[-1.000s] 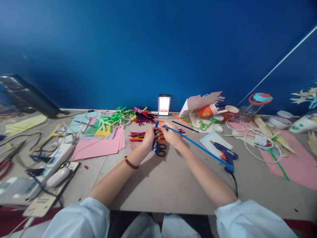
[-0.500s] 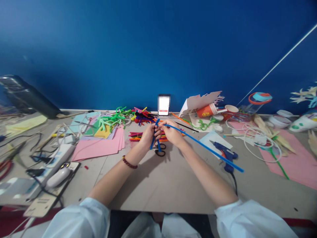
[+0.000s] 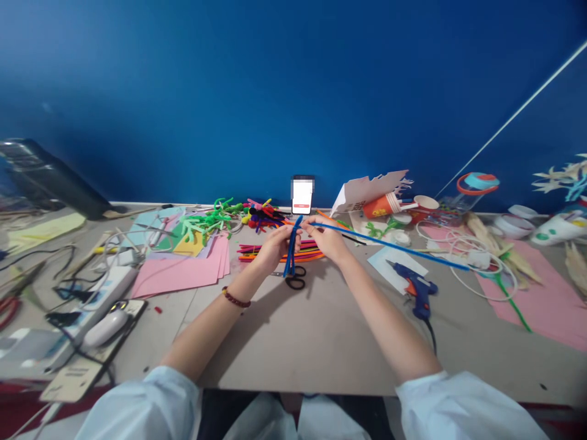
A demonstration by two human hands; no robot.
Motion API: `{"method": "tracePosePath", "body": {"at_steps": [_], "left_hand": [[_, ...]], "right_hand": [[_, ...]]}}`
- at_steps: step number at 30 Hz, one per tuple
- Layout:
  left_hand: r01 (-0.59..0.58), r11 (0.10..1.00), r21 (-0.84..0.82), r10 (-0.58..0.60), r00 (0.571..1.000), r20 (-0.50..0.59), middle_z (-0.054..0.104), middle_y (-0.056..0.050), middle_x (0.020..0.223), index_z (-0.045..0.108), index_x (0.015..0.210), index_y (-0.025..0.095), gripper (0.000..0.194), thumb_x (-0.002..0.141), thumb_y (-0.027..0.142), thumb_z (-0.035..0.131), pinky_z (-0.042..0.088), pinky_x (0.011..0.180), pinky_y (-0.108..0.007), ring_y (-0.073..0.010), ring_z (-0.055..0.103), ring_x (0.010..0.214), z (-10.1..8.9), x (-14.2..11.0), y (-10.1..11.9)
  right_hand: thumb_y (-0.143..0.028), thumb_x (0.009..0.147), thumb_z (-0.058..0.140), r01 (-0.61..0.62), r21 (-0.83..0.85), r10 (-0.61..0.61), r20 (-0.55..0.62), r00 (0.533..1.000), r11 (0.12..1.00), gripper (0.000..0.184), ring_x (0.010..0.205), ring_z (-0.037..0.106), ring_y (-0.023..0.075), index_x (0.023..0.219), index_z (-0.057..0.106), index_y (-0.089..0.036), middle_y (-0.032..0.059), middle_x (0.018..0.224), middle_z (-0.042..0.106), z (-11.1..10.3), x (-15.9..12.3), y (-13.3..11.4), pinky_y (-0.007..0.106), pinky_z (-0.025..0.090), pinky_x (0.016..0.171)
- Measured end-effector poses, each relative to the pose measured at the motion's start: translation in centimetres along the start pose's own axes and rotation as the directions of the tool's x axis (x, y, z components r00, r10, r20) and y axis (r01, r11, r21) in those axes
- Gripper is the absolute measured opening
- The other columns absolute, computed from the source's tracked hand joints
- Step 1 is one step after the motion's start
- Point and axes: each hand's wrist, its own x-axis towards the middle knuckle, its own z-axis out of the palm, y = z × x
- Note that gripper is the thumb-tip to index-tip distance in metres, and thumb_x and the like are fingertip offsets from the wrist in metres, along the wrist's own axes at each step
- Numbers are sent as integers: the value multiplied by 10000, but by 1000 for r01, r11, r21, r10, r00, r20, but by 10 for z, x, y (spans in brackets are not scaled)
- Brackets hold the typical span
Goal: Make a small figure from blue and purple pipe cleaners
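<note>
Blue stems, fuzzy: one bundle (image 3: 290, 260), one long single stem (image 3: 394, 245); both raised over the middle of the table (image 3: 316, 342), at its far half.

Left hand (image 3: 276, 243): fingers curled and closed around the bundle, thumb side uppermost; ends show above the grip and hang below it on the near side.

Right hand (image 3: 324, 238): thumb and fingertips pinched together on the long stem close to its left end, just beside the bundle; the stem's remainder runs out rightward, slanting toward the near side. Whether the two blue pieces are joined cannot be told.

Scissors (image 3: 296, 280), black-handled: one pair, on the table just below the left hand.

Coloured stems (image 3: 252, 252): one bunch, pink, orange and others, lying crosswise behind the hands.

Containers, right far side: red-orange paper cups (image 3: 381, 206), nested, on their side; red cup (image 3: 425, 205), pale-rimmed, contents not discernible; clear jar (image 3: 477, 183), red and light-blue top, tilted; white bowl (image 3: 513, 226), contents indistinct; white cup (image 3: 557, 229) with green spots, tilted, its contents blurred.

Glue gun (image 3: 415, 287), blue: one, to the right of the right hand, nozzle over a pale blue sheet (image 3: 383, 264).

Phone (image 3: 302, 195): one, upright at the far wall, screen lit.
</note>
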Motion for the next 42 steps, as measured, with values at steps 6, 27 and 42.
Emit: {"method": "tracePosePath", "body": {"at_steps": [6,27,42], "left_hand": [[6,1000,-9,-6,1000,0,596,-24,631,631,825,125,214,737,320,641,435,496,-198,-102,556,522,-5,1,-5],[-269,948,171,304,926,-225,515,47,605,521,782,180,187,785,336,624,410,560,-177,-68,493,547,5,3,-19],[-264,964,35,265,933,-244,514,49,541,518,691,173,274,714,379,696,371,494,-167,-57,455,489,7,1,-16]], "right_hand": [[-476,765,584,7,-5,-7,7,1000,1000,288,638,554,145,725,602,-191,23,753,645,-1,0,-1,276,442,619],[-365,776,589,-8,-152,6,-13,1000,988,164,640,581,157,720,623,-214,8,719,657,12,-5,13,283,450,647],[-455,777,585,9,-81,-11,-27,1000,997,266,657,593,164,692,611,-205,24,729,660,16,-5,11,297,469,649]]}}
